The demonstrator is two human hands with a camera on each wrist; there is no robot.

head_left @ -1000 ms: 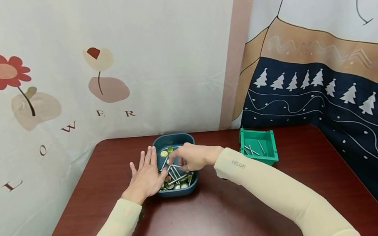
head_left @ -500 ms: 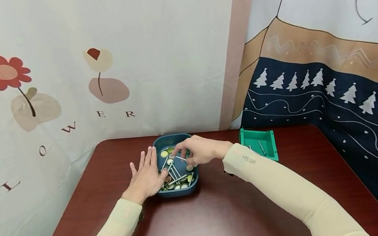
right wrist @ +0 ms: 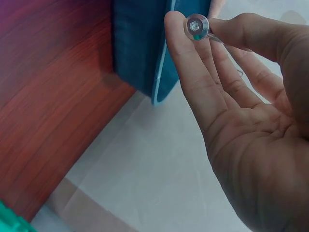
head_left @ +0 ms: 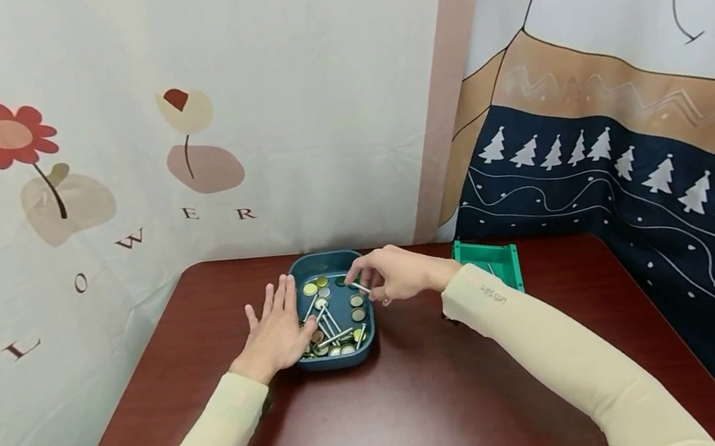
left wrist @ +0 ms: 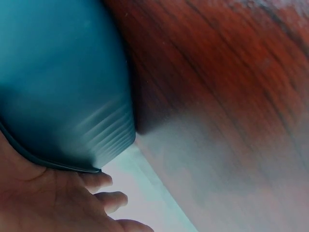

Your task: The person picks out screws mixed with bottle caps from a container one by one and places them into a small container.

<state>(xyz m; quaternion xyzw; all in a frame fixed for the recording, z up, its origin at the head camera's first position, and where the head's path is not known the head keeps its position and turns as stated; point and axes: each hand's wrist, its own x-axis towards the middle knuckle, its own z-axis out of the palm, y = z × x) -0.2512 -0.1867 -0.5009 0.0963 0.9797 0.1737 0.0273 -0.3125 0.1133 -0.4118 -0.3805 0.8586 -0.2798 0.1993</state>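
Observation:
My right hand point(head_left: 398, 271) pinches a silver hex-socket bolt point(right wrist: 195, 26) between thumb and forefinger, over the right rim of a blue plastic bin point(head_left: 335, 363). In the right wrist view the bolt's head faces the camera and its shank is mostly hidden. My left hand point(head_left: 273, 335) rests on the bin's left rim with fingers spread and straight; in the left wrist view its palm point(left wrist: 43, 203) lies against that rim. Inside the bin are several long bolts point(head_left: 332, 321) and several round, coin-like discs point(head_left: 356, 300), silver and yellowish.
A green open box point(head_left: 512, 259) stands to the right on the dark red table point(head_left: 337, 434), partly hidden by my right forearm. Behind the table hangs a printed cloth point(head_left: 322, 102), with a dark blue part with trees point(head_left: 558, 179) at the right.
My right hand has lifted a bolt out of the pile and moved right, toward the bin's right rim. My left hand has stayed on the left rim.

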